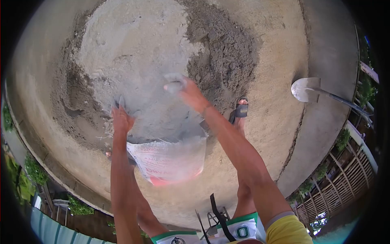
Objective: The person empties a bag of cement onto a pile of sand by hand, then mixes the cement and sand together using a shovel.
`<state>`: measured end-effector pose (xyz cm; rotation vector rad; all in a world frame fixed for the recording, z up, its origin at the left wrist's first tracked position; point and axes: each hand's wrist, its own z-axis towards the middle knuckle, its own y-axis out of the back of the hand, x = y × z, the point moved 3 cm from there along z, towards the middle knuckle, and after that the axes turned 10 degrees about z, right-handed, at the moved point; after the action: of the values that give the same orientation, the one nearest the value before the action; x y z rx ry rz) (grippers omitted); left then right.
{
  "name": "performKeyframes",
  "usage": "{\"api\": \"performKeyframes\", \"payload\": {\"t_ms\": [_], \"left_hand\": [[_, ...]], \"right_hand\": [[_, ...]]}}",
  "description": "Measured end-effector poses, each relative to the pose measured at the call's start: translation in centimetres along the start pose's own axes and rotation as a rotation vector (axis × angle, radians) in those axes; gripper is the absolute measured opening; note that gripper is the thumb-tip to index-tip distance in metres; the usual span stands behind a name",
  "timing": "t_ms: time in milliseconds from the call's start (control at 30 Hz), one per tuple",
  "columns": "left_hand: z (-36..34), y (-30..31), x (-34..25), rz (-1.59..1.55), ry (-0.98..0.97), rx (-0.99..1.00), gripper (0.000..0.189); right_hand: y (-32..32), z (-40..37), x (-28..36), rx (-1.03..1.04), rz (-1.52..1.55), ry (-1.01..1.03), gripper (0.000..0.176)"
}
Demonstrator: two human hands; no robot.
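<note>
Fingers point(174, 86) curled tight on the sack point(170, 160) corners, left hand point(121, 120) and right hand point(187, 92) both gripping, grey cement pile point(154, 49) beneath, shovel point(306, 88) well apart.

The right hand's point(185, 90) fingertips smear into a grey blur, so what they pinch, possibly a fold of the sack point(168, 160), cannot be made out. The grip of the left hand point(121, 120) is just as unclear. The sack's red print is unreadable. The right forearm hides part of the sandalled foot point(240, 110), and the shovel point(306, 88) loses its handle end in the dark lens rim.
</note>
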<state>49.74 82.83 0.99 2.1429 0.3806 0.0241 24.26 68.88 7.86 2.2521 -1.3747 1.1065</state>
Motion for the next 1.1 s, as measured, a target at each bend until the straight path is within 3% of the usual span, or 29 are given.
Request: {"api": "performKeyframes", "payload": {"t_ms": [67,100,133,200,267,367,467,567,633,733,833,933,1033,1100], "left_hand": [[-0.2,-3.8,-0.3,0.094,0.158,0.110,0.095],[-1.0,-4.1,-1.1,0.176,0.093,0.088,0.091],[-1.9,-4.4,-1.7,0.265,0.029,0.071,0.087],[-3.3,-5.9,-1.5,0.078,0.046,0.012,0.079],[-3.9,-5.2,-1.4,-0.005,0.025,-0.106,0.069],[-4.8,-2.3,-1.0,-0.273,0.091,-0.044,0.058],[-6.7,0.9,-1.0,-0.536,-0.037,-0.247,0.049],[-8.3,3.3,-0.7,-0.580,0.089,-0.162,0.040],[-9.2,4.3,-0.6,-0.497,0.128,-0.141,0.037],[-8.8,6.2,-0.3,-0.416,0.168,-0.010,0.035],[-8.4,6.0,0.1,-0.352,0.171,0.019,0.039],[-7.4,4.3,1.5,-0.359,0.166,-0.067,0.045],[-6.0,0.1,3.6,-0.361,0.087,-0.244,0.054],[-4.6,-1.4,4.1,-0.313,0.072,-0.298,0.063]], "right_hand": [[-4.8,1.5,-2.6,-0.138,-0.512,0.108,0.068],[-7.3,1.8,-4.0,-0.199,-0.755,0.170,0.071],[-8.9,1.9,-5.5,-0.179,-0.769,0.055,0.073],[-11.1,1.8,-8.4,-0.117,-0.801,-0.169,0.077],[-12.3,1.1,-10.3,-0.182,-0.768,-0.162,0.074],[-11.7,-0.1,-10.3,-0.233,-0.570,-0.100,0.059],[-11.0,-2.1,-7.8,-0.341,-0.354,0.059,0.047],[-10.5,-3.6,-6.0,-0.384,-0.329,0.053,0.043],[-10.3,-3.6,-4.0,-0.394,-0.496,-0.005,0.041],[-10.3,-3.6,-3.4,-0.437,-0.506,0.074,0.039],[-11.0,-1.9,-4.7,-0.293,-0.792,-0.043,0.040],[-13.8,-1.0,-3.4,-0.148,-0.769,0.104,0.043],[-17.4,0.5,-4.7,-0.088,-0.921,0.545,0.039],[-18.8,0.2,-6.8,0.047,-1.155,0.455,0.034]]}}
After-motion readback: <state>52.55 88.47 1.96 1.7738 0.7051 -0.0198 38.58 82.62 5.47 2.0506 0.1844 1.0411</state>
